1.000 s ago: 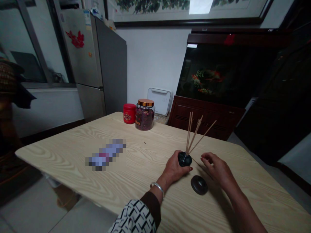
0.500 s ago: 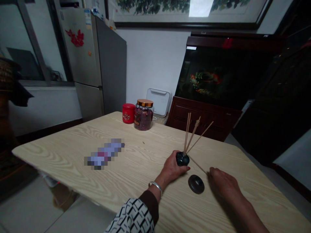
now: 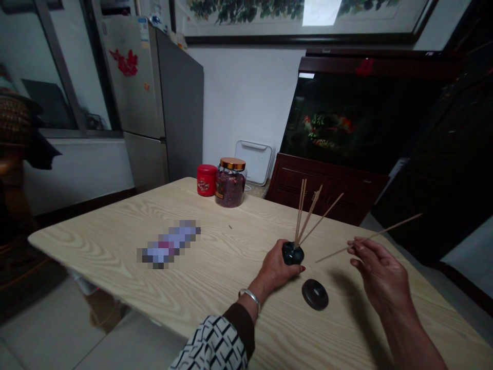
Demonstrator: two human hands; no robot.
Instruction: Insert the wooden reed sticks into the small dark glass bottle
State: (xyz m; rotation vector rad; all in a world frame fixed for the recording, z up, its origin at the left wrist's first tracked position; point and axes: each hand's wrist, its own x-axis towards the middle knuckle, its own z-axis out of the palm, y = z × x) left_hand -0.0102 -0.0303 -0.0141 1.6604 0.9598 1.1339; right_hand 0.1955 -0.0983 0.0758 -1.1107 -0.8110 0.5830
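My left hand [image 3: 278, 268] is wrapped round a small dark bottle [image 3: 292, 254] standing on the pale wooden table [image 3: 215, 267]. Several thin reed sticks [image 3: 308, 216] fan up out of the bottle's neck. My right hand [image 3: 379, 275] hovers above the table to the right of the bottle and pinches one loose reed stick [image 3: 389, 230], which lies nearly level and points right and slightly up. A dark round lid [image 3: 315, 294] rests on the table between my hands.
A glass jar of dried flowers [image 3: 230, 182] and a red tin [image 3: 206, 180] stand at the table's far edge. A blurred flat packet [image 3: 169, 244] lies left of centre. Behind are a fridge [image 3: 162, 97], a fish tank [image 3: 346, 118] on a wooden cabinet and a white box [image 3: 254, 161].
My right hand has picked the loose stick up off the table and lifted it up to the right. The left hand has stayed on the bottle.
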